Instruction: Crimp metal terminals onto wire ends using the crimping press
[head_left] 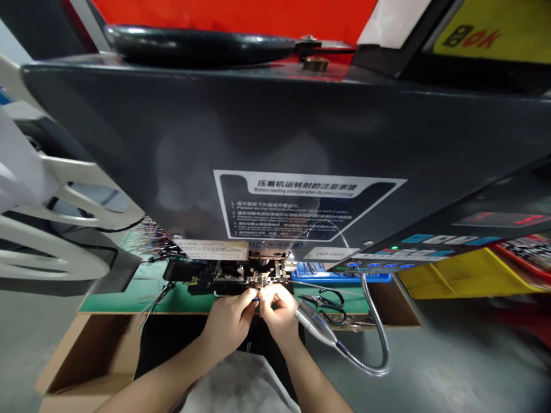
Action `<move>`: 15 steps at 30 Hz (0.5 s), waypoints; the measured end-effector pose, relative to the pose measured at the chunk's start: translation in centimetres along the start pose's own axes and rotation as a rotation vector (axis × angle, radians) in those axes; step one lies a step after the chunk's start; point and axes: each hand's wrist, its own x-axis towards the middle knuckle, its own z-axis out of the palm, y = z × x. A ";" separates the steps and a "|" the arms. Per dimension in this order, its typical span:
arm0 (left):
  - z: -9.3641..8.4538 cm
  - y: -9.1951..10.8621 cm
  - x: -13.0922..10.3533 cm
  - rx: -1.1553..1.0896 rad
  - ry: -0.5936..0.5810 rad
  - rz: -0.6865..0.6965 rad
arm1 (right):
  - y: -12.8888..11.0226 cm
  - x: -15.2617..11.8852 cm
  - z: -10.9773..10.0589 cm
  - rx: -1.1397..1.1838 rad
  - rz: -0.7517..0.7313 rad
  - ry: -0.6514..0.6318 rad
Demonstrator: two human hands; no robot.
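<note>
Both hands meet at the front of a dark press machine point(275, 126), just below its metal tooling point(258, 274). My left hand point(230, 318) has its thumb and fingers pinched together at a small blue piece point(257, 296). Beside it, my right hand point(279, 310) is closed too, its fingertips nearly touching the left ones under bright lamp light. What the right fingers hold is too small to make out. The green work surface point(189, 303) lies beneath the tooling.
A silver gooseneck lamp point(316, 324) stands close to the right hand. Black-handled scissors point(329, 301) and a blue tray point(344, 276) are to the right. Loose wires point(157, 241) lie at left. Cardboard boxes point(86, 350) and a yellow bin point(469, 275) flank the bench.
</note>
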 end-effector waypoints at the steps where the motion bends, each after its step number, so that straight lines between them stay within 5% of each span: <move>1: 0.1 0.0 0.0 0.000 0.003 0.002 | 0.0 0.0 0.0 0.000 0.002 0.005; 15: 0.0 0.1 -0.2 0.015 0.016 -0.012 | -0.9 0.3 0.0 -0.061 -0.059 0.008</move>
